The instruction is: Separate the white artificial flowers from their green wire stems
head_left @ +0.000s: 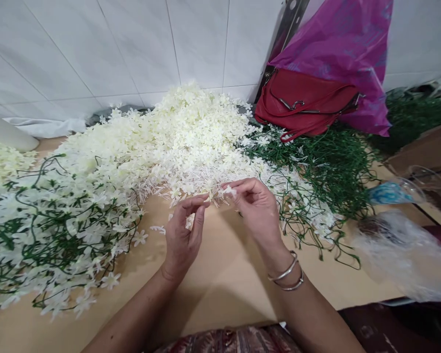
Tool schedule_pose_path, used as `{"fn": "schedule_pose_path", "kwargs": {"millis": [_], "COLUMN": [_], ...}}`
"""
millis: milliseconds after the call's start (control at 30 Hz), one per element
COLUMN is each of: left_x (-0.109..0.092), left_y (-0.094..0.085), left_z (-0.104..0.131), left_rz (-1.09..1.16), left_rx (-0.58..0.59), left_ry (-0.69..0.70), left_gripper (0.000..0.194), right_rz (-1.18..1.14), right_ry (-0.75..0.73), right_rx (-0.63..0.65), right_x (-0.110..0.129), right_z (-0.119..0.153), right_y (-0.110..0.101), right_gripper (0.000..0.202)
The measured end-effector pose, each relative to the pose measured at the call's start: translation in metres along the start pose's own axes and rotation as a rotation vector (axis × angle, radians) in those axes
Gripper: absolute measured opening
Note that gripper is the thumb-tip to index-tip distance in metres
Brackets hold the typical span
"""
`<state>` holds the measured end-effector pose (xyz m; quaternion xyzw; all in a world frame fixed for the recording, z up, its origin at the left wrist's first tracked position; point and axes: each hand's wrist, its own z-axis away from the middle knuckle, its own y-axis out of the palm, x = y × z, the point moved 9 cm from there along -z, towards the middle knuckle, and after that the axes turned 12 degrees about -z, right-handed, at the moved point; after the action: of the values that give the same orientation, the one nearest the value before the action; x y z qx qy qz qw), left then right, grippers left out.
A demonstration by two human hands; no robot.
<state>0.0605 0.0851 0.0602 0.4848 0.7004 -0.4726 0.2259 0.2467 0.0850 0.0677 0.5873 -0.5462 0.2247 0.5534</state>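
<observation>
Above the near edge of a big heap of loose white artificial flowers [202,122], both hands are raised close together. My right hand [259,211], with two silver bangles at the wrist, pinches a small white artificial flower [228,190] between thumb and fingers. A short gap to the left, my left hand [183,233] has its thumb and forefinger brought close together. Whatever sits between those fingertips is too small to make out. Pale flower stalks [220,174] lie just behind the hands.
White flowers on green stems [77,220] cover the table's left side. Green stems [327,166] are heaped at right, below a red handbag [305,100] and purple bag [349,44]. A clear plastic bag [404,255] lies at the right edge. Behind stands a tiled wall [132,44].
</observation>
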Motion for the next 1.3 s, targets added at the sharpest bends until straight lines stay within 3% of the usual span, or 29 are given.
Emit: {"fn": "schedule_pose_path", "kwargs": {"millis": [67, 233, 433, 600, 1067, 1167, 1300], "left_x": [-0.012, -0.045, -0.065, -0.070, -0.048, -0.047, -0.040], "left_y": [0.008, 0.050, 0.098, 0.117, 0.076, 0.064, 0.040], "left_z": [0.000, 0.022, 0.043, 0.041, 0.045, 0.045, 0.038], "left_rz": [-0.116, -0.302, -0.585, -0.685, -0.775, -0.605, -0.350], "left_rx": [0.067, 0.368, 0.600, 0.678, 0.701, 0.634, 0.434], "left_ry": [0.092, 0.438, 0.771, 0.859, 0.862, 0.768, 0.578], "left_gripper": [0.012, 0.020, 0.025, 0.015, 0.012, 0.014, 0.014], "right_rz": [0.053, 0.147, 0.146, 0.181, 0.075, -0.021, -0.122], "right_ry": [-0.107, -0.278, -0.325, -0.298, -0.190, -0.094, -0.002], "right_rx": [-0.105, -0.314, -0.324, -0.327, -0.274, -0.159, 0.121], "right_x": [0.015, 0.043, 0.055, 0.049, 0.027, 0.032, 0.054], "right_z": [-0.008, -0.016, -0.014, -0.016, -0.014, -0.013, -0.020], "right_y": [-0.023, -0.066, -0.065, -0.068, -0.064, -0.040, 0.011], "right_gripper": [0.018, 0.028, 0.025, 0.027, 0.028, 0.034, 0.047]}}
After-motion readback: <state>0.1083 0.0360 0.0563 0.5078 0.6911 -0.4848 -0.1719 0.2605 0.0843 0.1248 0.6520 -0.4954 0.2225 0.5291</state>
